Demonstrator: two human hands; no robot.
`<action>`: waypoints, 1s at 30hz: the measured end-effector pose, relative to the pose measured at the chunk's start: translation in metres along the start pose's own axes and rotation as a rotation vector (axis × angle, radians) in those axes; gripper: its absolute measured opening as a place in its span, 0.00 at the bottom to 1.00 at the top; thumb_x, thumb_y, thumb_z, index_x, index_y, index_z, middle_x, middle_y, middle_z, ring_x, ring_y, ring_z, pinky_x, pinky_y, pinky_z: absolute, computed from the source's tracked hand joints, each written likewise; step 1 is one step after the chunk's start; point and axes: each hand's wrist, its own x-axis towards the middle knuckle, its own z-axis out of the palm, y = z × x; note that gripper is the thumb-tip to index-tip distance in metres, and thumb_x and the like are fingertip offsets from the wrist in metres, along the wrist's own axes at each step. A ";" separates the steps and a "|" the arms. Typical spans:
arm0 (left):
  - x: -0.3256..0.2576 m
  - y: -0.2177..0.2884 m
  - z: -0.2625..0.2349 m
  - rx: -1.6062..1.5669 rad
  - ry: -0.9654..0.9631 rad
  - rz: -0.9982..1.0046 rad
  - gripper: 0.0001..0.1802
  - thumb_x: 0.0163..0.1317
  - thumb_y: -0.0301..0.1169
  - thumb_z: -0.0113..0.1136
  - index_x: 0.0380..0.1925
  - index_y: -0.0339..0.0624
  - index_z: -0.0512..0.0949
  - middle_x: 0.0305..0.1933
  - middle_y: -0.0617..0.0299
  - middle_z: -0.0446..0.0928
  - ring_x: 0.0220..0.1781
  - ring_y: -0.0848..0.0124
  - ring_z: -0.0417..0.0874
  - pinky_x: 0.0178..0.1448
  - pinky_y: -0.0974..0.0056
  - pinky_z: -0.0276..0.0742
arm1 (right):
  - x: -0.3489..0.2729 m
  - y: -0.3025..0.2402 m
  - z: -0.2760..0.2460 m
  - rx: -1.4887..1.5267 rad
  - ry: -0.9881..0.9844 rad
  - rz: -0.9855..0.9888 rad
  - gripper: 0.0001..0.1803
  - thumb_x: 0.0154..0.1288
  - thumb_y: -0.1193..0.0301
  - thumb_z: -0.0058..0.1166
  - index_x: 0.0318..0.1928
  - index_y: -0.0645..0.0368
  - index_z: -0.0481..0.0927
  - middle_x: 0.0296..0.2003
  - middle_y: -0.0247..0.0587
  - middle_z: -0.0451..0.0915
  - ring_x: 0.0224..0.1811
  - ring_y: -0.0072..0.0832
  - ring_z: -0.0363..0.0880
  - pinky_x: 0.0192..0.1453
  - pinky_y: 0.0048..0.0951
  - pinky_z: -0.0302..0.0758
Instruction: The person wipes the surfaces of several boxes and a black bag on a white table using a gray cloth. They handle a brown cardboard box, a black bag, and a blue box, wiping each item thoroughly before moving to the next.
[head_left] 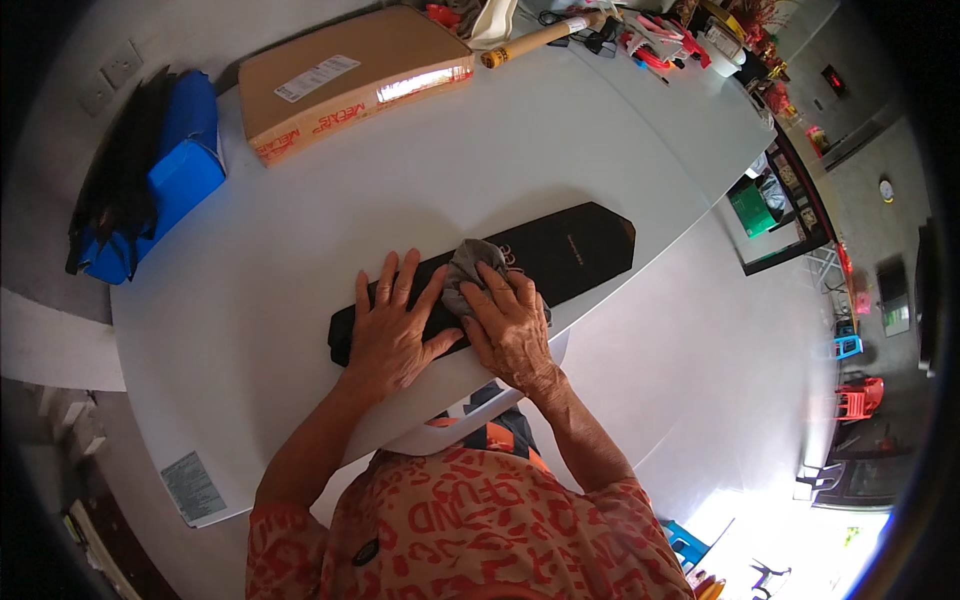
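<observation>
Though closed, carton (365, 75) beyond right hand's (511, 328) cloth (465, 268)

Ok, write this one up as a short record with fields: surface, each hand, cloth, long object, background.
surface: white table
left hand: fingers spread on the black object
right hand: fingers over the grey cloth
cloth: bunched, on the black object
black object: long, lying slantwise near the table's front edge
background: cardboard box, with a blue box to its left

Seemingly a home, with a red plastic chair (860, 398), a low blue stool (848, 347) and a cluttered white table (250, 340)
</observation>
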 end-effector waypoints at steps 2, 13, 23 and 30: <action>-0.001 -0.001 -0.001 -0.020 0.005 -0.007 0.44 0.59 0.59 0.57 0.71 0.54 0.58 0.76 0.50 0.48 0.77 0.47 0.47 0.73 0.31 0.41 | 0.007 0.006 -0.003 -0.125 0.007 0.054 0.25 0.53 0.70 0.63 0.54 0.54 0.78 0.59 0.46 0.72 0.58 0.45 0.66 0.56 0.44 0.66; -0.004 -0.004 -0.001 -0.032 0.016 0.011 0.46 0.59 0.57 0.58 0.73 0.55 0.53 0.77 0.48 0.46 0.78 0.46 0.47 0.73 0.31 0.37 | 0.027 0.116 -0.011 -0.447 0.167 0.357 0.21 0.61 0.65 0.57 0.56 0.50 0.77 0.62 0.46 0.71 0.69 0.45 0.61 0.61 0.52 0.57; -0.003 -0.009 -0.007 -0.444 0.064 -0.062 0.62 0.50 0.40 0.73 0.73 0.41 0.37 0.77 0.44 0.43 0.78 0.48 0.44 0.77 0.39 0.34 | 0.019 0.047 0.001 -0.198 0.049 0.081 0.21 0.58 0.71 0.60 0.54 0.55 0.78 0.61 0.48 0.72 0.70 0.42 0.63 0.61 0.49 0.61; 0.000 -0.013 -0.011 -0.650 0.148 -0.103 0.71 0.39 0.35 0.79 0.73 0.40 0.34 0.76 0.39 0.39 0.78 0.45 0.44 0.76 0.43 0.42 | 0.022 -0.014 0.003 0.088 -0.161 -0.193 0.20 0.57 0.69 0.61 0.52 0.54 0.80 0.60 0.48 0.73 0.70 0.39 0.64 0.58 0.46 0.63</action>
